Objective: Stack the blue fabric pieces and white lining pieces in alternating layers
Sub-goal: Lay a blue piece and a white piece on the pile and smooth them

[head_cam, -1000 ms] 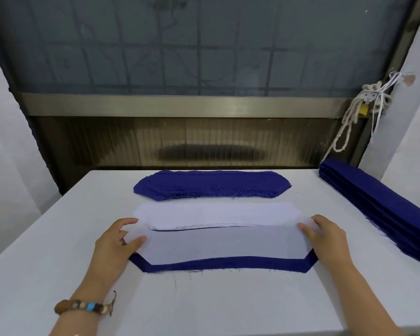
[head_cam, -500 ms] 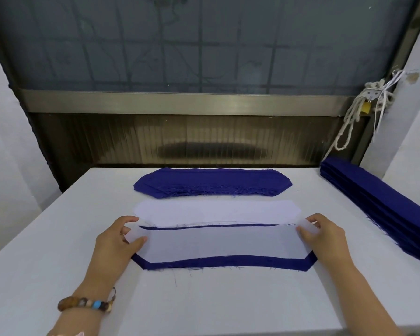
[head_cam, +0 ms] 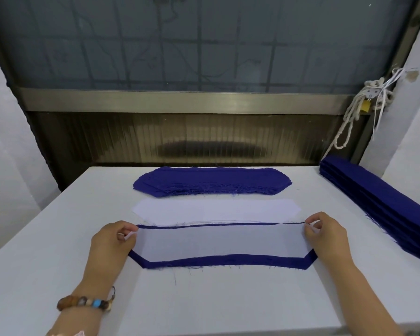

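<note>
A white lining piece [head_cam: 220,242] lies on a blue fabric piece [head_cam: 224,261] near the table's front; the blue shows as a border along its front and back edges. My left hand [head_cam: 113,241] pinches the lining's left end. At the right end my right hand [head_cam: 325,232] pinches the lining. Behind it lies a pile of white lining pieces [head_cam: 216,210]. Farther back sits a pile of blue fabric pieces [head_cam: 211,181].
A tall stack of long blue fabric strips [head_cam: 378,204] runs along the right edge of the white table [head_cam: 204,304]. A window frame and ribbed panel stand behind the table. A knotted white cord [head_cam: 364,103] hangs at the back right.
Both hands drew the white lining piece toward me, off the white pile, and it now sits lower on the blue piece, with a thin blue strip showing along its back edge.
</note>
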Motion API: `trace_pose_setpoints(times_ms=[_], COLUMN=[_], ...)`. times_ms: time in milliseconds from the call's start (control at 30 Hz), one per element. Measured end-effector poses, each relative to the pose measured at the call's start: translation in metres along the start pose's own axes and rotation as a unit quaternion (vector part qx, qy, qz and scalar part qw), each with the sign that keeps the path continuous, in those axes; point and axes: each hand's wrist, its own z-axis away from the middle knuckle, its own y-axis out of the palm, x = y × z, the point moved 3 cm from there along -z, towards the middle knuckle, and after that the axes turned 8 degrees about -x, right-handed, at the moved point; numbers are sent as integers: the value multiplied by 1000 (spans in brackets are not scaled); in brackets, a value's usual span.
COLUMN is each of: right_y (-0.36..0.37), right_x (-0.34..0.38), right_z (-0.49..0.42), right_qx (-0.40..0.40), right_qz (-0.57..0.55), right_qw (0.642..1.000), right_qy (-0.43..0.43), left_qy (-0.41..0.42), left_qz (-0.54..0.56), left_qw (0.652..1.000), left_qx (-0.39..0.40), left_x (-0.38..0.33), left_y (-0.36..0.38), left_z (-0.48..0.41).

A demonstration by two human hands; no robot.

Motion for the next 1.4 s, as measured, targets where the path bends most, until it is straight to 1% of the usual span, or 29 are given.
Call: trace_pose_setpoints(times_ms=[133, 333, 400, 500, 567, 633, 700, 867, 1033, 1167, 1267, 1400], right_y=[1, 2, 1, 1, 1, 1, 0, 3, 6, 7, 15, 38], right_x=[0, -1, -1, 0, 3, 6, 7, 9, 10, 19, 37, 73], right_z=[0, 0, 0, 2, 4, 5, 6, 7, 6, 4, -2, -4], right_qx=[-13, -17, -27, -30, -20, -12, -6, 26, 27, 22, 58, 111], right_qz=[26, 27, 21, 39, 58, 51, 35, 22, 60, 82, 76, 32], right_qw=[999, 999, 999, 998, 996, 995, 994, 994, 991, 986, 983, 978], right_qy=[-15, -29, -28, -38, -63, -88, -102, -109, -120, -144, -158, -175], left_qy=[-10, -7, 12, 73, 87, 80, 62, 35, 29, 7, 2, 62], left_qz=[4, -11, -23, -83, -72, -45, -26, -16, -21, -38, -26, -20], left_qw=[1000, 1000, 1000, 994, 994, 995, 997, 998, 998, 995, 997, 997], left_qx=[-9, -11, -10, -12, 11, 32, 35, 39, 54, 91, 75, 50], left_x=[2, 2, 0, -4, -3, -3, -2, -2, -3, -3, -13, -34], left_y=[-1, -2, -2, -3, -1, -1, 0, 0, 2, 2, 6, 24], left_z=[1, 0, 1, -1, -1, 1, 2, 2, 0, -12, -28, -45])
